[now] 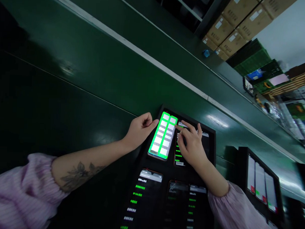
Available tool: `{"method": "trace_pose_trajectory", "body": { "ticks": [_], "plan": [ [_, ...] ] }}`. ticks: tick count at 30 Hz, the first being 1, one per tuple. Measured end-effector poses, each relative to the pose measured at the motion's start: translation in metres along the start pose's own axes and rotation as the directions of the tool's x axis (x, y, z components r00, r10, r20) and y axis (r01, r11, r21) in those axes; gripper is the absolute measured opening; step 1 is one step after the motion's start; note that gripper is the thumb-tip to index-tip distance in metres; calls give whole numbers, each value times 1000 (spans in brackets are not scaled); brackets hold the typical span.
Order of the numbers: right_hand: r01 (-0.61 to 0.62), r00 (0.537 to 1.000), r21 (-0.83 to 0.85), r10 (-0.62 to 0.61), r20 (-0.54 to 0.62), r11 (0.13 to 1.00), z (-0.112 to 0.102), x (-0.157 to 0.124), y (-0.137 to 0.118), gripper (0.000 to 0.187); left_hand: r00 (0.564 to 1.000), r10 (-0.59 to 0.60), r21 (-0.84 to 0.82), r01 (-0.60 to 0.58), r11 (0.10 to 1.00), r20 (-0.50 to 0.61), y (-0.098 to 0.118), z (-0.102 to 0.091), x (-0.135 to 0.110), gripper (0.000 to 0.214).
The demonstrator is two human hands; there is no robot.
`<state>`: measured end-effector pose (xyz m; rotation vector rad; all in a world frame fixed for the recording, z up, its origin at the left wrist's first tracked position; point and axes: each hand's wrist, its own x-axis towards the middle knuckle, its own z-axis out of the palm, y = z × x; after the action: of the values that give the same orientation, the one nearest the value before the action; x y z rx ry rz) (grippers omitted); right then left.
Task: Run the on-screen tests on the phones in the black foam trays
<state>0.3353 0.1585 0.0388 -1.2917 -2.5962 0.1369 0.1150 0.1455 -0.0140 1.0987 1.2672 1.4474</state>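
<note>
A black tray (212, 133) lies on the dark green bench and carries several phones. The phone (163, 136) at its far left glows with a bright green grid. My left hand (140, 129) rests beside that phone, fingers curled, thumb touching the phone's left edge. My right hand (191, 142) hovers over the neighbouring dark phone (206, 144), its index finger stretched out and touching the lit phone's top right corner. Nearer me lie further phones (146, 194) showing green text on black screens.
A second black tray (240, 164) with white-screened phones stands to the right. A white stripe (154, 62) runs along the green conveyor surface. Cardboard boxes (235, 27) and green crates (256, 61) are stacked at the far right.
</note>
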Motion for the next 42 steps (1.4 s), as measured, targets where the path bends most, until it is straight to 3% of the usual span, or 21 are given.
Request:
{"method": "trace_pose_trajectory", "body": {
  "ticks": [8, 14, 21, 30, 34, 42],
  "plan": [
    [125, 992, -18, -125, 0, 992, -8, -27, -25, 23, 1000, 3, 8, -3, 1000, -9, 1, 1, 0, 39],
    [205, 977, -9, -204, 63, 979, -17, -51, -45, 15, 1000, 13, 15, -13, 1000, -5, 1, 1, -1, 38],
    [228, 969, 45, -231, 84, 973, -19, -67, -59, 17, 1000, 26, 21, -26, 999, 4, 3, 0, 0, 38],
    [148, 988, 46, -150, 46, 988, -12, -54, -47, 18, 1000, 14, 20, -14, 1000, 0, 3, 0, 0, 38],
    [195, 979, 52, -198, 47, 979, -5, -44, -51, 30, 1000, 9, 14, -9, 1000, 3, 4, 0, 0, 38],
    [267, 957, 127, -278, 79, 955, 10, -22, -63, 18, 1000, 3, 5, -3, 1000, -10, 2, 2, 1, 37]
  ]
}}
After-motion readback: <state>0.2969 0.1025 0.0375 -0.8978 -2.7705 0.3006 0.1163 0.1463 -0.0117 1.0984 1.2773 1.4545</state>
